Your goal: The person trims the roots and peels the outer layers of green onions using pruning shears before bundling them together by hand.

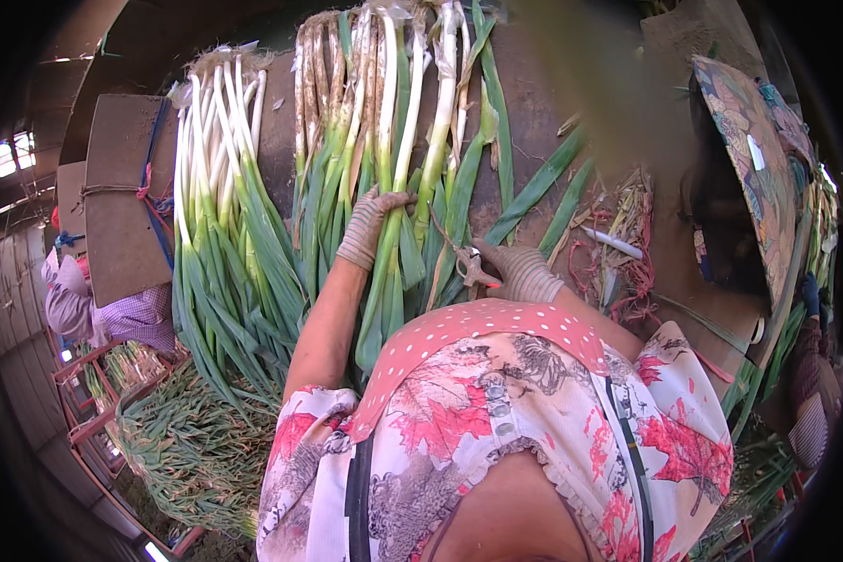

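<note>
Long green onions with white stems lie side by side on a brown work board (276, 117), roots at the far edge. My left hand (370, 225), in a grey knit glove, is closed around a green onion (405, 140) where white turns to green. A cleaned bunch of green onions (223, 159) lies further left, and soil-stained stems (323, 94) lie between. In my gloved right hand (525, 272) is a pair of scissors (471, 266), blades pointing up and left near the leaves. The fingertips of that hand are partly hidden behind the handles.
Cut leaves (539, 183) and dry trimmings with pink string (618, 244) lie to the right. A flower-patterned panel (745, 169) stands beyond. At left is a brown board tied with cord (126, 187), with another person's checked sleeve (139, 314) behind. A pile of greens (197, 440) sits below left.
</note>
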A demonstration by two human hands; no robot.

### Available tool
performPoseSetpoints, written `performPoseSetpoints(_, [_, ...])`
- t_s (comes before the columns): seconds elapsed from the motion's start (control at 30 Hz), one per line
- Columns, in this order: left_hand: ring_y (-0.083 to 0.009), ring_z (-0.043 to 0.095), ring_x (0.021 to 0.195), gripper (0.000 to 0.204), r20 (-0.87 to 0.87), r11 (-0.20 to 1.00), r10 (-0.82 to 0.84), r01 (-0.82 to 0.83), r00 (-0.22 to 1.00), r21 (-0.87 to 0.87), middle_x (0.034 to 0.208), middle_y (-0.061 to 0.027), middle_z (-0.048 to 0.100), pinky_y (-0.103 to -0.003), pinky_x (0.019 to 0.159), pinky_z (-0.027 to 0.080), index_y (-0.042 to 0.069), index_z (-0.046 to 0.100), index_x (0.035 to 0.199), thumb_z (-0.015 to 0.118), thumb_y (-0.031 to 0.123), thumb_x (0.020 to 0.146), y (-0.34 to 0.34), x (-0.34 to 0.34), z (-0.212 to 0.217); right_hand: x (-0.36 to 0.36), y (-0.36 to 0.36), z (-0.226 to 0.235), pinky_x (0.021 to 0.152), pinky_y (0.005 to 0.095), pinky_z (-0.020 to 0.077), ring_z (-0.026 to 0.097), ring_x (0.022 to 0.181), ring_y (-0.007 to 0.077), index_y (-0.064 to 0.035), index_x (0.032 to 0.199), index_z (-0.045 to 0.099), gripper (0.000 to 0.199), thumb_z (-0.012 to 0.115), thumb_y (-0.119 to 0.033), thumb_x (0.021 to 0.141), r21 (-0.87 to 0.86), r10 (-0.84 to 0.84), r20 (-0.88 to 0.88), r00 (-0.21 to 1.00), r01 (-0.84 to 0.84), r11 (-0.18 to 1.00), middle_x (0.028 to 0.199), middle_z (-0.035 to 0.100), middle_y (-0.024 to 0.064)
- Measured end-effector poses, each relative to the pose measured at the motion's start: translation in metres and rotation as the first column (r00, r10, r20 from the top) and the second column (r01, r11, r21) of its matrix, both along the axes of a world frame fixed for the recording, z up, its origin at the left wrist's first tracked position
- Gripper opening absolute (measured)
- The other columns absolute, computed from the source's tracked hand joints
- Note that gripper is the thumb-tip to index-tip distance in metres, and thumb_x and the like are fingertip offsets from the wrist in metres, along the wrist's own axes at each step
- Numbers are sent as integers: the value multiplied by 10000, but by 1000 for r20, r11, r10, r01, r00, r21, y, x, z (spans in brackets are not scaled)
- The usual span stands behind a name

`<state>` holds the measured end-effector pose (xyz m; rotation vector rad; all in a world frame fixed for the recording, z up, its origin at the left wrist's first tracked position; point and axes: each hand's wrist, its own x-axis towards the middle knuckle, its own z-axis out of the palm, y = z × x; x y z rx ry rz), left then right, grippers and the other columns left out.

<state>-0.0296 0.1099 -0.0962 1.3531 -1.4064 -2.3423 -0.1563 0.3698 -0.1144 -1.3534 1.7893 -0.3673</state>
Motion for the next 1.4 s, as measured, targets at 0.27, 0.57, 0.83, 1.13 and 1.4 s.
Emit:
performPoseSetpoints(0.27, [-182, 637, 865, 543, 116, 954, -60, 91, 991, -286, 1041, -114, 673, -301, 804, 517, -54, 550, 1224, 717, 148, 748, -8, 11, -49, -25, -47, -7, 831, 435, 520, 660, 973, 349, -60, 1449, 329, 813, 672, -302, 753, -83, -299, -207, 932, 288, 954, 1102, 655, 197])
performPoseSetpoints(0.57, [-351, 522, 1261, 866, 574, 638, -180, 539, 799, -550, 1336, -284, 539, -359, 1065, 392, -115, 426, 1375, 772, 338, 724, 7, -3, -31, -89, -100, -10, 792, 450, 537, 677, 917, 360, -102, 1447, 353, 758, 653, -312, 783, -214, -420, -210, 883, 377, 901, 1075, 675, 182])
performPoseSetpoints(0.83, [-367, 519, 1268, 850, 554, 632, -163, 518, 816, -577, 1331, -293, 542, -369, 1074, 390, -97, 438, 1371, 777, 339, 724, 12, -6, -27, -9, -24, 7, 798, 453, 532, 672, 917, 364, -61, 1434, 339, 780, 658, -295, 762, 22, -153, -135, 979, 157, 987, 1026, 671, 189])
performPoseSetpoints(1.13, [-359, 498, 1293, 896, 655, 565, -193, 629, 730, -534, 1358, -277, 529, -364, 1103, 362, -95, 431, 1380, 785, 380, 708, 8, -9, -23, -151, -163, 0, 805, 469, 528, 673, 937, 376, -83, 1322, 458, 598, 613, -390, 833, -161, -516, -304, 801, 490, 857, 1003, 697, 190])
performPoseSetpoints(1.4, [-261, 620, 1027, 905, 191, 961, -260, 273, 947, -46, 1198, -193, 607, -342, 892, 516, -104, 337, 1435, 777, 182, 698, 2, -10, -24, -213, -178, -2, 840, 445, 504, 661, 954, 385, -119, 1336, 507, 737, 712, -394, 684, -193, -398, -237, 886, 359, 913, 1022, 691, 219])
